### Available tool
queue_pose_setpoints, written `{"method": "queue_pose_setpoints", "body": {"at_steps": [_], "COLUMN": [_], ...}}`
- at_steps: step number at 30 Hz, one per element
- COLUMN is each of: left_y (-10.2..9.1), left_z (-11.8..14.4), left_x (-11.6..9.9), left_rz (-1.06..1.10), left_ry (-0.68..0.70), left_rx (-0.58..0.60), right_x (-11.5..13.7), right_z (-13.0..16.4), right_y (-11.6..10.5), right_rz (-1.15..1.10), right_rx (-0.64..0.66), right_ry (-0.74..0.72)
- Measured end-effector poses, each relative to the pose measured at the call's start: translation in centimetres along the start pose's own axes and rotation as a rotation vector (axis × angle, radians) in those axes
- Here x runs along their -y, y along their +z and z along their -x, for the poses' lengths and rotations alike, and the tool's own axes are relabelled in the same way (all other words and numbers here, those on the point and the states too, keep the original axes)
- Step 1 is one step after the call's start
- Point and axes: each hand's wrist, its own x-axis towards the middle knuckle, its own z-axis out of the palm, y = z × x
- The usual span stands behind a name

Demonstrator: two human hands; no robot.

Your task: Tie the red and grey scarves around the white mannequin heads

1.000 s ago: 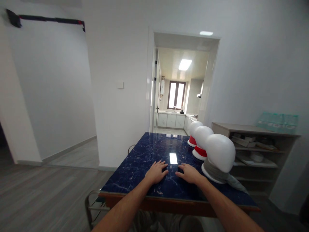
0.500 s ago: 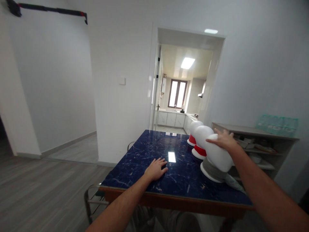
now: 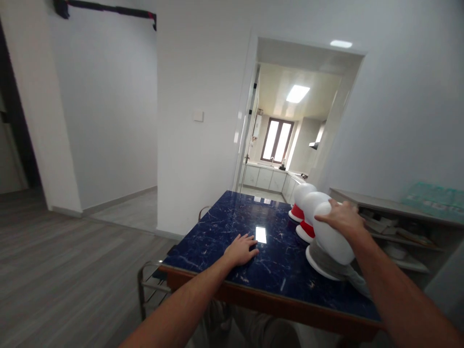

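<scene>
A dark blue marble-patterned table [image 3: 232,227] stands in front of me. Three white mannequin heads line its right side. The nearest head [image 3: 335,244] wears a grey scarf [image 3: 328,263] round its base. The middle head [image 3: 312,205] and the far head [image 3: 301,192] have red bands at their bases. My right hand [image 3: 342,220] is closed over the top of the nearest head. My left hand [image 3: 242,250] lies flat on the tabletop with fingers spread, holding nothing.
A grey shelf unit [image 3: 398,227] with papers and a bowl stands to the right of the table. A metal chair frame [image 3: 150,285] sits at the table's near left corner. A doorway [image 3: 286,130] behind the table opens into a kitchen. Grey wood floor extends left.
My right hand left the tabletop, rose to the nearest mannequin head and closed on its top. The view shifted rightward. My left hand stayed flat on the table.
</scene>
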Motion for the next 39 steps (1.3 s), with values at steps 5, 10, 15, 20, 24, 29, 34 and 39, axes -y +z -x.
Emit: {"method": "queue_pose_setpoints", "body": {"at_steps": [5,10,15,20,24,29,34,39], "left_y": [-0.3,-0.2,0.4,0.7,1.0,1.2,1.1,0.8], "left_z": [0.2,0.1,-0.1,-0.1,-0.1,-0.2,-0.1,0.0], "left_x": [-0.3,-0.2,0.2,0.4,0.5,0.7,0.5,0.3], "left_rz": [0.009,0.032,0.016,-0.010,-0.034,-0.023,-0.004,0.015], "left_ry": [-0.008,-0.059,-0.151,-0.147,-0.161,-0.162,-0.142,-0.151], "left_rx": [0.004,-0.043,-0.178,-0.186,-0.190,-0.187,-0.193,-0.180], "right_x": [5.7,12.4,18.6,22.9,24.3,23.1,17.8,11.4], "right_z": [0.5,-0.1,0.1,0.8,1.1,0.2,-0.9,1.9], "right_y": [-1.0,-1.1,-0.1,2.2,3.9,4.6,7.3,13.4], "right_rz": [-0.087,-0.242,-0.335,-0.338,-0.342,-0.487,-0.813,-0.855], "right_rx": [-0.041,-0.037,0.013,0.047,-0.006,-0.007,-0.114,0.063], "right_ry": [-0.165,-0.213,-0.229,-0.205,-0.198,-0.264,-0.198,-0.187]}}
